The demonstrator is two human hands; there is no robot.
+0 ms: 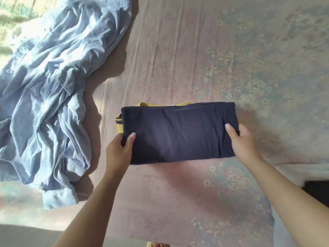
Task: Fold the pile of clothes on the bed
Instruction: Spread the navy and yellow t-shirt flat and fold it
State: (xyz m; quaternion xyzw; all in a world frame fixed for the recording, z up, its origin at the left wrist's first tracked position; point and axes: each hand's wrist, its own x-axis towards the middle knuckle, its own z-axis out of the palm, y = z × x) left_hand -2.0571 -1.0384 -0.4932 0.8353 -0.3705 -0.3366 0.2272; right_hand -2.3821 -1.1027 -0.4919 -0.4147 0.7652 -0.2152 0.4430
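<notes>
A navy garment with yellow trim (178,132) is folded into a compact rectangle in the middle of the bed. My left hand (119,152) grips its left edge, thumb on top and fingers underneath. My right hand (243,141) grips the right edge the same way. A crumpled light-blue shirt (51,97) lies spread out and unfolded on the left side of the bed, apart from both hands.
The bed is covered by a pink floral sheet (204,56), with open sheet beyond and to the right of the folded garment. The bed's near edge runs along the bottom left. A dark object (316,188) sits at the right edge.
</notes>
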